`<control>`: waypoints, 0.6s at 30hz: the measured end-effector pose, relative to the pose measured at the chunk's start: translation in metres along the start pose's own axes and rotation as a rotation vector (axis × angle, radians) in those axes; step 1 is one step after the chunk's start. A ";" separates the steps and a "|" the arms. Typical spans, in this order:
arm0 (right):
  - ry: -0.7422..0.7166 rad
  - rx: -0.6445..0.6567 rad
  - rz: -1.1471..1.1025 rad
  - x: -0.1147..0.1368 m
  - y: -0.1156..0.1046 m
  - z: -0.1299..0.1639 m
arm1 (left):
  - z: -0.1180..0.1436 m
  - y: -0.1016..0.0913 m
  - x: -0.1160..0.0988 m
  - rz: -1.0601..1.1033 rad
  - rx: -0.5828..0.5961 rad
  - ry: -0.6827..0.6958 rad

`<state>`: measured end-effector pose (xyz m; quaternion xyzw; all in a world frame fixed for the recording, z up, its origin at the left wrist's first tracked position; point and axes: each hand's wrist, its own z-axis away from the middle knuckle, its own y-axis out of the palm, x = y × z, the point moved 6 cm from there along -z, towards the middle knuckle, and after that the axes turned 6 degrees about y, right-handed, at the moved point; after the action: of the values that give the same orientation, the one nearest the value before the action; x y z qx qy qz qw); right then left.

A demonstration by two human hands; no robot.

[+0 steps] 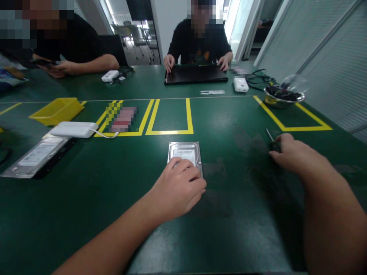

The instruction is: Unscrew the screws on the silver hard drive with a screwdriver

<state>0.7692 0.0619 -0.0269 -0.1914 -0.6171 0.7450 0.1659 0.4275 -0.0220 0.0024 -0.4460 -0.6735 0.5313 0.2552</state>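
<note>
A silver hard drive [185,148] with a white label lies flat on the green table in front of me. My left hand [183,183] covers its near half, fingers curled over it and gripping it. Off to the right, my right hand [292,152] is closed around the dark handle of a screwdriver [269,135]. The thin metal shaft points away from me and a little left. Most of that handle is hidden by my fingers.
Yellow tape [169,132] marks several areas on the table [223,236]. At left are a yellow bin [59,110], a white power bank [74,130] and a bagged drive [40,154]. A metal bowl [283,101] holds dark parts. Two people sit opposite, one behind a black laptop [196,74].
</note>
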 end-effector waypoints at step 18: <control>-0.154 -0.586 -0.585 0.039 -0.070 0.070 | -0.003 -0.011 0.001 0.130 0.110 -0.026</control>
<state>0.7018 0.0340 0.0503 0.0091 -0.8417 0.4718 0.2626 0.4258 -0.0199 0.0133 -0.4670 -0.6163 0.5888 0.2356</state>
